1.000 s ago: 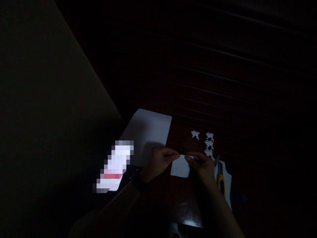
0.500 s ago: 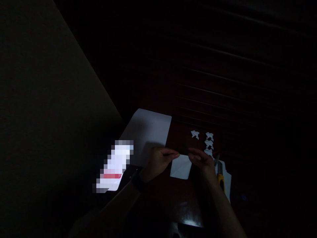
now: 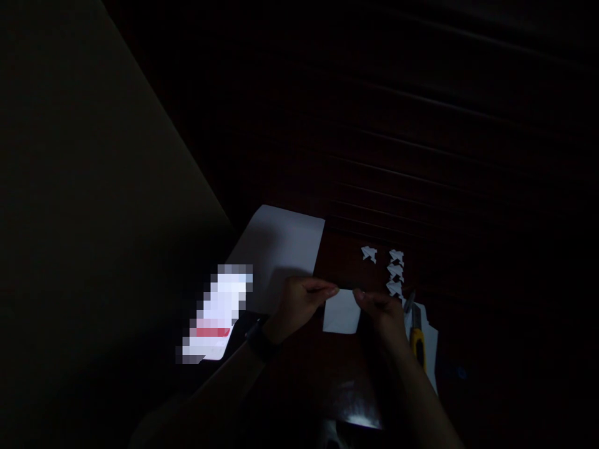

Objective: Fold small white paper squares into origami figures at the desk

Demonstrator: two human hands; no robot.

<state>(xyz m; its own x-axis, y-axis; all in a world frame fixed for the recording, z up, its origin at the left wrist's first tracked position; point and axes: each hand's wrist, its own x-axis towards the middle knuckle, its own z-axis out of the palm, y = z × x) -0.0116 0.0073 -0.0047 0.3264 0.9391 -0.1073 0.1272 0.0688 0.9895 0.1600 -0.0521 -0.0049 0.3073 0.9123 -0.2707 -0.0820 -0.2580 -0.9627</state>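
A small white square of paper (image 3: 341, 313) hangs between my two hands above the dark table. My left hand (image 3: 302, 302), with a dark band at the wrist, pinches its upper left corner. At the upper right corner, my right hand (image 3: 382, 313) has thumb and fingers closed on the paper. Several small folded white paper shapes lie beyond my right hand, one (image 3: 369, 254) apart to the left and others (image 3: 395, 272) in a column.
A large white sheet (image 3: 285, 240) lies at the left, beside a lit phone (image 3: 219, 318) with a blurred screen. Near my right forearm, a yellow cutter (image 3: 418, 346) rests on white papers (image 3: 431, 349). The scene is very dark.
My right hand has shifted slightly left and its fingers have closed on the paper's upper right corner. The square has tilted a little and its lower edge sits slightly higher.
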